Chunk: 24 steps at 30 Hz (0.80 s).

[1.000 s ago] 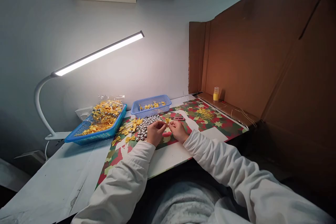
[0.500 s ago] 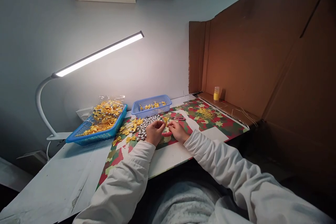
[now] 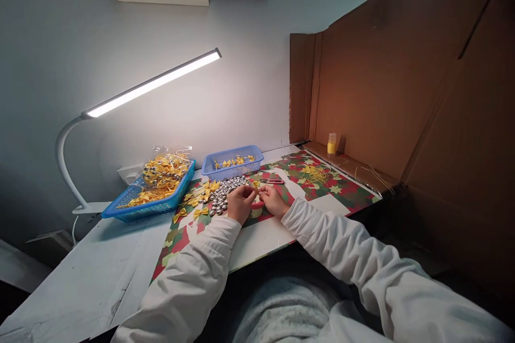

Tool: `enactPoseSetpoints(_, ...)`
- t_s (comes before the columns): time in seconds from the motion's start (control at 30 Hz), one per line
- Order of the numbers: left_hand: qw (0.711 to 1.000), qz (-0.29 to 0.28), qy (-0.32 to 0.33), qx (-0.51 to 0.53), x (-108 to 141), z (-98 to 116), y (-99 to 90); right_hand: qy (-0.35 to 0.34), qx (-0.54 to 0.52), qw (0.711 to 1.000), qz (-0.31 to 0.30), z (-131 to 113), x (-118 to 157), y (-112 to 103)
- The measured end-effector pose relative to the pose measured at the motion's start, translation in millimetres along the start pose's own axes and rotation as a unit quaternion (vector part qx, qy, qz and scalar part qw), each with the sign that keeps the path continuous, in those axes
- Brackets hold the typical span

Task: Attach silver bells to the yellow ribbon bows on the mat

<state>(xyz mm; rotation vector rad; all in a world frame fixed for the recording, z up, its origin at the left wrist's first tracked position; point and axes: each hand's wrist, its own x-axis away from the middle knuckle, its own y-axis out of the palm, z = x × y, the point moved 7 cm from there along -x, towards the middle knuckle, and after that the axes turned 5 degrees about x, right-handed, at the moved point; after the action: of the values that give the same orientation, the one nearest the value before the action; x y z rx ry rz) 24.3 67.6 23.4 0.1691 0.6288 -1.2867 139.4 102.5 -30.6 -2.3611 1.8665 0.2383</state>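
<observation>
Left hand (image 3: 240, 203) and right hand (image 3: 274, 201), fingers of each closed in a tight pinch — on a yellow bow (image 3: 256, 184) at the near-meeting tips, over a camouflage-patterned sheet (image 3: 346, 188) on the worktop (image 3: 96, 257). To the left, silver beads (image 3: 225, 191) in a spread, loose bows (image 3: 200, 213), and a blue basket (image 3: 141, 213) heaped with yellow and silver pieces. Beyond, a pale blue basket (image 3: 230, 172) with several bows; to the right, yellow thread (image 3: 315, 174) in a tangle

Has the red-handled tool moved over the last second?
No, no visible shift either way: the red-handled tool lies at the same spot on the patterned mat, beyond the right hand.
</observation>
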Motion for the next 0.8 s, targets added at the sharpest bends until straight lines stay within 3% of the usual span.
enactPoseSetpoints(0.4,1.000,0.012,0.011,-0.019,0,-2,-1.5,-0.005,-0.012,1.000,0.020,-1,-2,3)
enactPoseSetpoints(0.63,0.998,0.052,0.030,-0.010,2,3,-5.5,0.000,-0.020,1.000,0.021,-3,-1,3)
enactPoseSetpoints(0.8,0.997,0.035,0.050,-0.046,2,12,-5.5,-0.005,0.013,1.000,0.016,-11,5,2)
